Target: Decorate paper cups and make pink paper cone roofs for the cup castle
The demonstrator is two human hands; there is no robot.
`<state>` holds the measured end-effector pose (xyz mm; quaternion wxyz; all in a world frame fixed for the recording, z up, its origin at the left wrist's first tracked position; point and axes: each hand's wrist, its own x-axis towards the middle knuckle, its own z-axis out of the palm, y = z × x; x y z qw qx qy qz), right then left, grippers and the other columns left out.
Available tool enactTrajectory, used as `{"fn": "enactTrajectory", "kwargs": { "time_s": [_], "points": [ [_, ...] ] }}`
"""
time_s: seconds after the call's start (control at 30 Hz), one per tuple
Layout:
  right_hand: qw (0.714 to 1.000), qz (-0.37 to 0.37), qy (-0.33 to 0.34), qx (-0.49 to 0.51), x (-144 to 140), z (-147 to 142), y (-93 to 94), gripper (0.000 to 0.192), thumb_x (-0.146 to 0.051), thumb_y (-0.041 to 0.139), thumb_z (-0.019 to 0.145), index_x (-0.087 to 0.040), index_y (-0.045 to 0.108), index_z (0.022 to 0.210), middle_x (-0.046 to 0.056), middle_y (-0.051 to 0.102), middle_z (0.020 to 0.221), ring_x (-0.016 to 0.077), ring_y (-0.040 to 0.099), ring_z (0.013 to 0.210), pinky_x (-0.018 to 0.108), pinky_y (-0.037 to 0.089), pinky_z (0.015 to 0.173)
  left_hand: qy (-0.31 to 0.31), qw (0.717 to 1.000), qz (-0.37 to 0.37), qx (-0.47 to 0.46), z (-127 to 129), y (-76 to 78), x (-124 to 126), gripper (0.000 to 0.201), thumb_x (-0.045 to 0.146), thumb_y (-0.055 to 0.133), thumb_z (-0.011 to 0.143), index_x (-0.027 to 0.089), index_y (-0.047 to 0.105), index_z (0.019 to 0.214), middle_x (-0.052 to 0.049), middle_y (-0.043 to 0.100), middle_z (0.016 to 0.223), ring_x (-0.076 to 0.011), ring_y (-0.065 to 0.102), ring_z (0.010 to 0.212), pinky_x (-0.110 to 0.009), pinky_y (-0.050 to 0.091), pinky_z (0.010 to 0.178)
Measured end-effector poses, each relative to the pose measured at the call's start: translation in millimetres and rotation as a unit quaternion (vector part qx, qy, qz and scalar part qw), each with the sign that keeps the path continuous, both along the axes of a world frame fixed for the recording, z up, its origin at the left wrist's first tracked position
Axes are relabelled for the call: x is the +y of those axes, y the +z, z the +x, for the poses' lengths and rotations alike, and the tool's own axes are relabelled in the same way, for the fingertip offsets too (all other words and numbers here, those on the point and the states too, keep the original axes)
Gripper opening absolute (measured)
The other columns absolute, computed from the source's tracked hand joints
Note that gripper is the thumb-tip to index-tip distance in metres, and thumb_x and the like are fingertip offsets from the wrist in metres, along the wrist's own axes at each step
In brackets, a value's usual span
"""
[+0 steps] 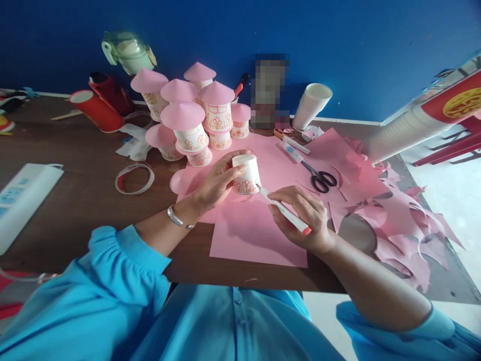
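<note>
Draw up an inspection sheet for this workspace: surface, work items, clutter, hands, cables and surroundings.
Surface: brown table, pink sheet below the hands.
Work items: white cup with red flower drawings; marker; cups with pink cone roofs behind.
Clutter: scissors, tape roll, pink offcuts at right.
Hands: left hand grips the white cup; right hand holds the marker, tip at the cup's side.
Cables: thin pale cord lower left, ends unclear.
Surroundings: blue wall behind.

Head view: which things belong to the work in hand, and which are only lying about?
In the work: paper cup, held by the left hand; marker, held by the right hand; likely pink-roofed cups.
Lying about, it seems: tape roll, scissors, red tube, green container.
</note>
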<state>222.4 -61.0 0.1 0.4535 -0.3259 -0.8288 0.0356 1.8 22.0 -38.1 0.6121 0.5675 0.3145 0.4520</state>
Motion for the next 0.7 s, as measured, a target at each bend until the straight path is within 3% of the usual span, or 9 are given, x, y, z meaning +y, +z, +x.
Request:
{"fn": "enactTrajectory", "kwargs": {
  "time_s": [0.7],
  "points": [
    [1.000,-0.002,0.007,-0.017,1.3,-2.3,-0.8,0.027,-0.008,0.064,0.096,-0.022,0.063,0.119,0.005,0.077,0.090,0.0198,0.076,0.078,0.033,0.063,0.068,-0.005,1.000,-0.001,0.003,1.3,1.1,-1.3,0.041,0.049,0.064,0.098,0.026,0.064,0.131,-0.011,0.069,0.132,-0.0263,0.067,0.109,-0.042,0.064,0.087]
  ]
}}
